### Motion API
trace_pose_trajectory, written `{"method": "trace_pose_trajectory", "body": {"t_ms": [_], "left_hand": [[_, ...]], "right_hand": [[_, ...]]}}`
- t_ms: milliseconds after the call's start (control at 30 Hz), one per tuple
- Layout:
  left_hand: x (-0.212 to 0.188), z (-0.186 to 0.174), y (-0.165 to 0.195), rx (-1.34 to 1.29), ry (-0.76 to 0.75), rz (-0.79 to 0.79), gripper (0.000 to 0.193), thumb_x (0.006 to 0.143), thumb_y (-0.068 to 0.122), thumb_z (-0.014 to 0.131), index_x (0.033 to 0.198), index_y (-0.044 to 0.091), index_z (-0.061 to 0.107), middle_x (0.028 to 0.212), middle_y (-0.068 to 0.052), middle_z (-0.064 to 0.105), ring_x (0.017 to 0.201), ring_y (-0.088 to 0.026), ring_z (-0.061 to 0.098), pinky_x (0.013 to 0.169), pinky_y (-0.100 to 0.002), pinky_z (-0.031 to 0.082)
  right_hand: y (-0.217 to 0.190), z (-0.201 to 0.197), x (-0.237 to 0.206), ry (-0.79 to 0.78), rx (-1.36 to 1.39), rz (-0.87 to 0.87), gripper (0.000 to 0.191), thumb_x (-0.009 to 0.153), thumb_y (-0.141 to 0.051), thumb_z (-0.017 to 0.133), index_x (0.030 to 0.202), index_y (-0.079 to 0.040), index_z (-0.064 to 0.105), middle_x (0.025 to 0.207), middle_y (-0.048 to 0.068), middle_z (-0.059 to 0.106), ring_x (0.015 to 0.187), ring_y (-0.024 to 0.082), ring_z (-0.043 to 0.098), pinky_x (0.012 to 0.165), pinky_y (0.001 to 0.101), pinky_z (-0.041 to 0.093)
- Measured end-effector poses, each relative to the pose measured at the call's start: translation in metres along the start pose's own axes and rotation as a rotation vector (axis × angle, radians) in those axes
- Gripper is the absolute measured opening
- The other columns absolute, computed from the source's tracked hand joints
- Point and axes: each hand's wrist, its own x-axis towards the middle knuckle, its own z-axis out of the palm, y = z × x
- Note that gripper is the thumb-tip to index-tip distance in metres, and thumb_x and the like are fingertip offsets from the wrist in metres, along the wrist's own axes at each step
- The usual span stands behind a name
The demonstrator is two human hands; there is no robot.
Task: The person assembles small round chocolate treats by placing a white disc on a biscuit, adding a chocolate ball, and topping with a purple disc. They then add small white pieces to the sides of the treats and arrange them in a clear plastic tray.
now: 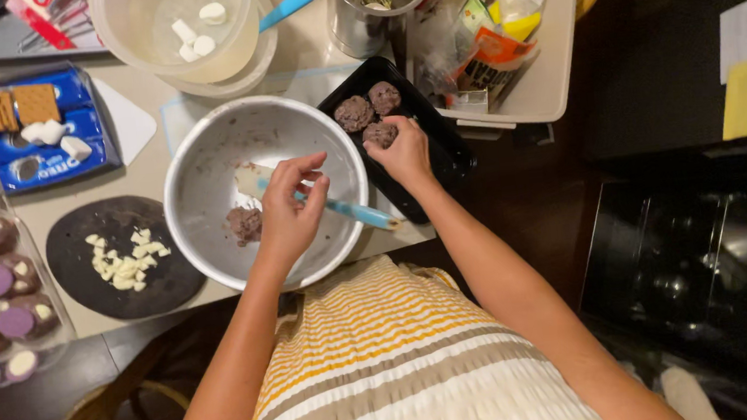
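the right hand (403,152) presses down on a dark dough ball (378,135) in the black tray (444,145), fingers curled over it and touching it, so the ball lies just under the fingertips. the left hand (288,210) hangs over the metal bowl (208,175), thumb and forefinger pinched together; whether anything small sits between them i cannot tell. a blue-handled spatula (351,210) lies in the bowl just beneath that hand, its handle running out toward the right wrist. to do this step well, the ball wants gentle, even pressure, spaced apart from its neighbours beyond the fingertips. counted: three dough balls in the tray, one lump of dough (244,223) left in the bowl beside the left palm, one spatula, one bowl, one tray.
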Motion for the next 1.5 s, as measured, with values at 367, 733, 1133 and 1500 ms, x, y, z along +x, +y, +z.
{"method": "trace_pose_trajectory", "body": {"t_ms": [367,733,1133,1500], "left_hand": [[-0.001,0.041,0.003,-0.835,0.009,-0.325,0.062,0.101,0.019,0.063,0.155,0.004,0.037,0.148,-0.013,0.053,0.129,-0.020,0.060,0.102,-0.033,0.055],[-0.044,-0.018,0.014,-0.884,0.227,-0.188,0.056,0.103,0.008,0.062,0.154,-0.002,0.042,0.136,-0.015,0.062,0.122,-0.023,0.064,0.107,-0.038,0.056],[-0.102,-0.135,-0.024,-0.930,0.339,-0.282,0.047,0.099,-0.001,0.058,0.145,-0.003,0.048,0.126,-0.014,0.067,0.113,-0.024,0.068,0.100,-0.040,0.059],[-0.137,-0.218,-0.031,-0.919,0.276,-0.295,0.039,0.101,0.006,0.064,0.138,-0.004,0.056,0.119,-0.014,0.070,0.107,-0.026,0.073,0.092,-0.038,0.063]], "right_hand": [[-0.056,-0.079,-0.023,-0.318,0.623,-0.463,0.079,0.081,-0.010,0.090,0.146,-0.001,0.045,0.133,0.012,0.061,0.122,0.020,0.062,0.104,0.0362,0.053],[-0.140,-0.052,-0.049,-0.802,0.737,-0.492,0.060,0.102,-0.010,0.066,0.155,-0.001,0.040,0.153,0.013,0.053,0.141,0.022,0.052,0.112,0.0358,0.048],[-0.178,0.016,-0.058,-0.695,0.960,-0.204,0.030,0.104,-0.008,0.061,0.133,-0.001,0.058,0.124,0.012,0.070,0.109,0.018,0.070,0.088,0.0322,0.060],[-0.169,-0.014,-0.085,-0.298,0.884,-0.128,0.018,0.107,-0.004,0.062,0.125,-0.001,0.064,0.110,0.009,0.073,0.094,0.016,0.070,0.082,0.0301,0.059]]}}
